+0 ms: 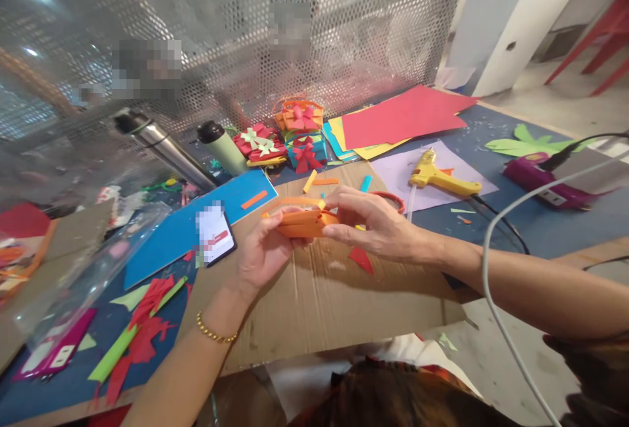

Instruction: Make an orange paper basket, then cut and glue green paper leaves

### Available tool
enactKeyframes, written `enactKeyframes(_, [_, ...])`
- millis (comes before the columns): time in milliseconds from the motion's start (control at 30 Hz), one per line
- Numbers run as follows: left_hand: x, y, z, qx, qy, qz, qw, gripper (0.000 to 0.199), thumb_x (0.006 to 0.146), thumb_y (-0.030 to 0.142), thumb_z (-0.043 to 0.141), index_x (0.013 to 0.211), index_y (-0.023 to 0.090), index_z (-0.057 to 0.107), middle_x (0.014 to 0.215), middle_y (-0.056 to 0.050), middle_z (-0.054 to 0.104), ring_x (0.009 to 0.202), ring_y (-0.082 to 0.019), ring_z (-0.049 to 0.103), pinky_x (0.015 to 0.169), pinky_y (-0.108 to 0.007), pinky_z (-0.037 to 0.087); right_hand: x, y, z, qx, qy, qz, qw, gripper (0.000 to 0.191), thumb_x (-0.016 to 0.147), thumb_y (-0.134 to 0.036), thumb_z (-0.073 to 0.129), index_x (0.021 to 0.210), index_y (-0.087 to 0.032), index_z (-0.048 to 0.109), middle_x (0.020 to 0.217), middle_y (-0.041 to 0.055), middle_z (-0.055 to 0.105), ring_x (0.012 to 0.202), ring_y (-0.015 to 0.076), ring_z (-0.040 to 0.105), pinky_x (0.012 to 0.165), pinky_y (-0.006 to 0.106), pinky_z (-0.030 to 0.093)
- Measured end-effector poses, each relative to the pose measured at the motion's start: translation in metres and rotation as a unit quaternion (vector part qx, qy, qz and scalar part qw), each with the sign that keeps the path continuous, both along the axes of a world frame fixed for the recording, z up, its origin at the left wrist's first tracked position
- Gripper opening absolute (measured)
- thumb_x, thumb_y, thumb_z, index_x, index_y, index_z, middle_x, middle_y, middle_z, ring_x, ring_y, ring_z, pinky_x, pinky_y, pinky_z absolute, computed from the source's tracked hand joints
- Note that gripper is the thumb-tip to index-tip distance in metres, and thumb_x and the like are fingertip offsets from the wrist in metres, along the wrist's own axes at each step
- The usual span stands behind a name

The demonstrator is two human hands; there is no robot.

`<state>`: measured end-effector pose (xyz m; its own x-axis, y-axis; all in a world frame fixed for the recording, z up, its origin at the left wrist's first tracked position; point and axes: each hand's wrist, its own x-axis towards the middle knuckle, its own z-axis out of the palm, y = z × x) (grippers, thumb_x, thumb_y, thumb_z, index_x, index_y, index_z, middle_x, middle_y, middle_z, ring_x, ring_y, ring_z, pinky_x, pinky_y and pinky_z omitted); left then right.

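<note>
Between my hands, above the cardboard sheet, is a small folded orange paper box (pixel 302 222) with a strip arching over its top. My left hand (pixel 268 250) is closed on the box's left end, thumb in front and fingers underneath. At the right end, the thumb and fingers of my right hand (pixel 368 224) pinch the box near a small yellow bit of paper. Orange and yellow paper strips (pixel 319 182) lie just behind the box. A pair of red-handled scissors (pixel 393 200) is partly hidden behind my right hand.
A yellow glue gun (pixel 437 177) with a cord rests on lilac paper (pixel 388 175) at right. A white cable (pixel 487 270) crosses over my right forearm. Finished paper boxes (pixel 304 152), bottles (pixel 221 145) and coloured sheets (pixel 403 116) stand or lie behind; a phone (pixel 219 234) lies left.
</note>
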<state>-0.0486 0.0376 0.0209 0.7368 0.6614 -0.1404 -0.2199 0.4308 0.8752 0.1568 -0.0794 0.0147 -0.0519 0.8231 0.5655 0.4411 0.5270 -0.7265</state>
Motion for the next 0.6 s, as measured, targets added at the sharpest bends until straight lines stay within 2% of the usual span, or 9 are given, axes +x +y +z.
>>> enactKeyframes(100, [-0.0016, 0.0004, -0.0015, -0.004, 0.005, -0.019, 1.000, 0.026, 0.080, 0.034, 0.082, 0.099, 0.015, 0.084, 0.103, -0.010, 0.080, 0.085, -0.020, 0.071, 0.069, -0.027, 0.061, -0.0023, 0.0012, -0.0006, -0.038, 0.083, 0.015, 0.996, 0.049, 0.099, -0.066, 0.070, 0.105, -0.018, 0.071, 0.092, 0.0017, 0.064, 0.073, 0.0112, 0.059, 0.064, 0.025, 0.051])
enactKeyframes(233, [-0.0033, 0.0017, -0.0043, -0.005, -0.002, -0.037, 0.999, 0.028, 0.080, 0.034, 0.082, 0.100, 0.015, 0.084, 0.103, -0.011, 0.080, 0.084, -0.020, 0.070, 0.068, -0.027, 0.060, -0.0029, 0.0020, -0.0004, -0.145, 0.206, 0.080, 0.964, 0.062, 0.084, -0.074, 0.082, 0.107, -0.018, 0.071, 0.084, -0.0016, 0.064, 0.058, 0.0085, 0.058, 0.050, 0.023, 0.050])
enactKeyframes(300, [-0.0033, 0.0014, -0.0043, 0.001, -0.006, -0.039, 0.999, 0.028, 0.080, 0.035, 0.082, 0.100, 0.015, 0.085, 0.104, -0.011, 0.080, 0.085, -0.019, 0.070, 0.068, -0.026, 0.060, -0.0013, 0.0013, 0.0016, -0.172, 0.225, 0.095, 0.954, 0.061, 0.084, -0.072, 0.083, 0.108, -0.017, 0.072, 0.080, -0.0021, 0.066, 0.055, 0.0085, 0.058, 0.049, 0.023, 0.052])
enactKeyframes(433, [-0.0025, -0.0007, -0.0014, 0.004, -0.002, -0.043, 0.999, 0.030, 0.078, 0.036, 0.085, 0.099, 0.015, 0.085, 0.106, -0.011, 0.079, 0.086, -0.020, 0.070, 0.068, -0.027, 0.061, 0.0017, -0.0015, 0.0064, -0.185, 0.222, 0.087, 0.953, 0.051, 0.088, -0.064, 0.083, 0.109, -0.017, 0.076, 0.074, -0.0025, 0.067, 0.053, 0.0086, 0.059, 0.050, 0.023, 0.052])
enactKeyframes(600, [-0.0027, -0.0011, 0.0001, -0.006, 0.011, -0.043, 0.999, 0.031, 0.076, 0.036, 0.087, 0.099, 0.015, 0.086, 0.101, -0.010, 0.079, 0.083, -0.020, 0.069, 0.066, -0.027, 0.060, 0.0002, -0.0026, 0.0077, -0.225, 0.259, 0.079, 0.936, 0.053, 0.082, -0.061, 0.090, 0.109, -0.017, 0.077, 0.075, -0.0024, 0.070, 0.052, 0.0088, 0.061, 0.049, 0.022, 0.054])
